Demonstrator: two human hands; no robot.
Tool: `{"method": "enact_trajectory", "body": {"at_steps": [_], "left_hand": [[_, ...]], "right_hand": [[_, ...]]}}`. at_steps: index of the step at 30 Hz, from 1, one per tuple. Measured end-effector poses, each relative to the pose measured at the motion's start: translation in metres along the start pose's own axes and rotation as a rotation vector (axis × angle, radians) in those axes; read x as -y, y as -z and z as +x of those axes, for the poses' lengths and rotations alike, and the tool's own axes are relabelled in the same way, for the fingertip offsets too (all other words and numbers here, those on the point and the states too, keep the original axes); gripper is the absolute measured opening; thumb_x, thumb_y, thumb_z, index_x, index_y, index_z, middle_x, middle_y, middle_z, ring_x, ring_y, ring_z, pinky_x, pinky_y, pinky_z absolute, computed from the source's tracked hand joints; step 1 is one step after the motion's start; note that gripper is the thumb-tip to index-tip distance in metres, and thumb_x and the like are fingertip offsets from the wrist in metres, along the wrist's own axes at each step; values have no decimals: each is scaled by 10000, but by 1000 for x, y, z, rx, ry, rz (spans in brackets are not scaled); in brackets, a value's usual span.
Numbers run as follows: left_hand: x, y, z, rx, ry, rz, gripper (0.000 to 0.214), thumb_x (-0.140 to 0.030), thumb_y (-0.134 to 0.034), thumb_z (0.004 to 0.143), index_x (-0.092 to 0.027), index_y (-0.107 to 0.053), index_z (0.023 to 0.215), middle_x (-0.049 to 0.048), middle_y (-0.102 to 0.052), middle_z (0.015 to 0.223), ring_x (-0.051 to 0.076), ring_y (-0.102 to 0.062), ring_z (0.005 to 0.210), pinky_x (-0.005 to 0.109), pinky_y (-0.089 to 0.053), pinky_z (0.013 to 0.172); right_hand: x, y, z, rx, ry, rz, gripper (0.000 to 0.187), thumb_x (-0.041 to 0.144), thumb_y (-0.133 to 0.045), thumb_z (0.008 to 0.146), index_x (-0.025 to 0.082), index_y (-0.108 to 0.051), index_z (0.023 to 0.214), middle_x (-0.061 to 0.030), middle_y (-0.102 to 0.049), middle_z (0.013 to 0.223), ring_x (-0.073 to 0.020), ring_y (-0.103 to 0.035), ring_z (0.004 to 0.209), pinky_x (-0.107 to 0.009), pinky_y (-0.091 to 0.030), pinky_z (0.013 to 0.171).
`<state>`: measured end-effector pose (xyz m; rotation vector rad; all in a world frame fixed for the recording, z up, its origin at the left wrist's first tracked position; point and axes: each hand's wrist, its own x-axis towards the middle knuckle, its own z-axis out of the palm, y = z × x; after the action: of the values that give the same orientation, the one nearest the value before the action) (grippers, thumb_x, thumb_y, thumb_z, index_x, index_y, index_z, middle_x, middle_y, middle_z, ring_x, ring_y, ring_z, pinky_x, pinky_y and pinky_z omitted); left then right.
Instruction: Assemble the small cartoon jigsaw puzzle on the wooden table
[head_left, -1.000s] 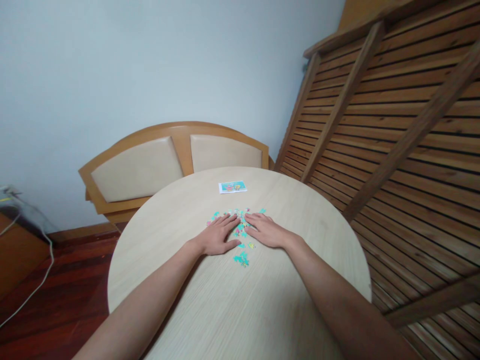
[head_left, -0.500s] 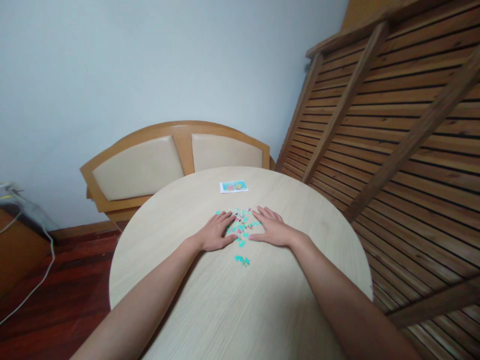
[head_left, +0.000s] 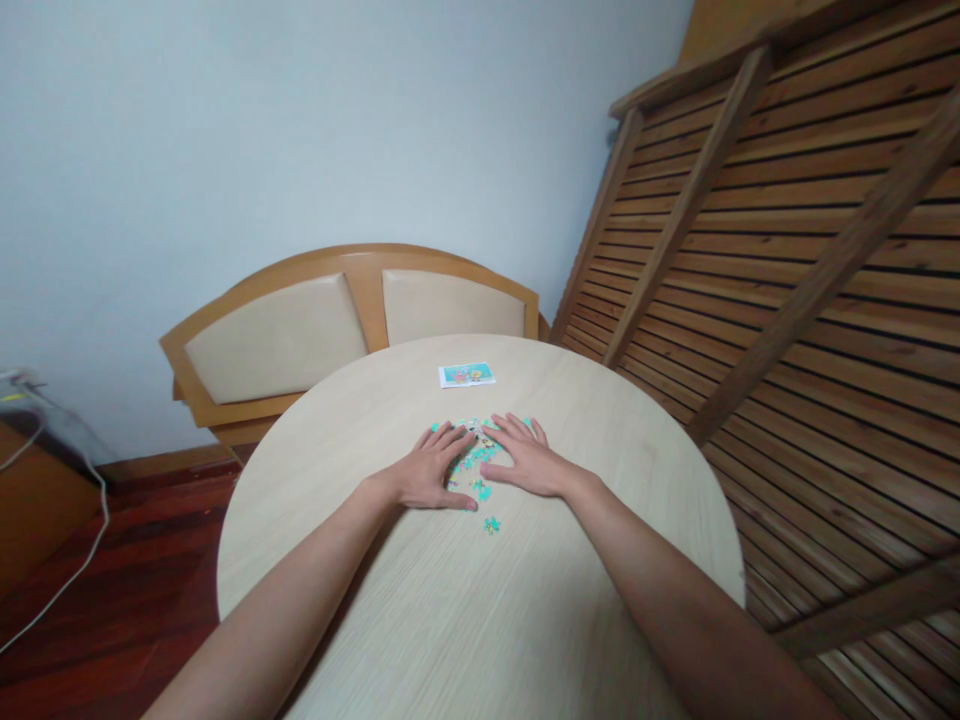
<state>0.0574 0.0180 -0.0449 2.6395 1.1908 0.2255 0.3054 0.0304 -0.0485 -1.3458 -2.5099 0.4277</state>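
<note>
Small jigsaw puzzle pieces [head_left: 472,460], mostly turquoise with bits of pink, yellow and white, lie heaped on the round table [head_left: 390,600]. My left hand [head_left: 431,470] rests palm down at the left side of the heap, fingers spread, and covers some pieces. From the right, my right hand [head_left: 525,457] lies over the heap with its fingers apart, hiding other pieces. A few pieces [head_left: 492,525] sit apart, nearer to me. Beyond the heap lies a picture card [head_left: 466,375] with cartoon figures on turquoise.
A wooden headboard [head_left: 367,300] with cream padded panels stands behind the table against a pale wall. Wooden slats [head_left: 750,260] lean close on the right. At the far left, a white cable [head_left: 105,510] hangs down to the red-brown floor.
My right hand has moved left over the puzzle pieces, closer to my left hand. The left thumb has shifted slightly toward me, and the nearest pieces now show as a smaller group.
</note>
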Motion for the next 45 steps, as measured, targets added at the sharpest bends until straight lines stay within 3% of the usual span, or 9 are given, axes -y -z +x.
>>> {"method": "enact_trajectory", "body": {"at_steps": [4,11,19,28,31,34,38,41,45], "left_hand": [[21,0,-3,-31,69,11,1029,-790,-564,769,-180,-273,1545,185,-244,1598,396,-178,1486,604,-193,1181],[34,-10,6,-197,116,55,716,-610,-433,946,-113,-402,1459,180,-422,1511,323,-378,1410,509,-284,1182],[19,-18,16,-248,45,58,445,-337,-392,1004,-244,-488,1428,96,-458,1497,260,-389,1406,533,-281,1185],[-8,-3,8,-26,-135,32,457,-278,-463,963,-379,-520,1405,62,-325,1584,372,-272,1461,665,-243,1136],[-10,0,6,-21,-188,-7,444,-273,-505,939,-366,-567,1369,68,-359,1566,364,-308,1448,647,-241,1146],[-11,1,8,-88,-272,-102,343,-275,-532,925,-288,-692,1229,83,-495,1472,292,-453,1361,505,-322,1158],[-10,5,10,-155,-309,-221,306,-320,-486,960,-205,-769,967,86,-679,1200,203,-617,1130,345,-457,1047],[-2,8,7,-225,-241,-151,328,-363,-508,946,-178,-715,1122,120,-637,1265,230,-587,1183,378,-434,1083],[21,3,0,-196,-74,10,650,-511,-547,908,-161,-465,1449,170,-356,1552,334,-326,1441,511,-278,1191]], "right_hand": [[12,2,-7,131,122,24,1096,759,-673,676,317,-221,1571,-83,-108,1653,-358,-12,1516,-587,37,1186],[5,12,-10,153,47,-28,1113,781,-675,655,275,-273,1562,-119,-132,1644,-363,-43,1514,-584,11,1191],[-26,10,-1,-45,-78,-97,623,580,-457,951,254,-438,1482,-117,-349,1575,-330,-251,1471,-602,-108,1178],[-26,-9,23,-237,-21,-28,429,389,-425,1005,160,-578,1335,-125,-550,1417,-234,-489,1325,-381,-346,1135],[-29,-10,22,-235,60,7,418,373,-362,1025,165,-611,1289,-125,-556,1410,-224,-475,1341,-385,-342,1144],[-28,-9,21,-237,126,42,437,380,-312,1037,165,-640,1230,-122,-595,1355,-205,-483,1331,-360,-345,1142],[-21,-11,25,-236,48,14,534,491,-303,1025,151,-569,1339,-133,-497,1460,-222,-392,1405,-369,-281,1177],[-14,-13,28,-130,-62,-34,703,643,-278,982,190,-401,1505,-119,-273,1609,-282,-213,1495,-467,-170,1211],[-6,-8,24,25,-16,-45,797,737,-254,933,230,-339,1542,-86,-200,1633,-304,-132,1514,-509,-97,1217]]}}
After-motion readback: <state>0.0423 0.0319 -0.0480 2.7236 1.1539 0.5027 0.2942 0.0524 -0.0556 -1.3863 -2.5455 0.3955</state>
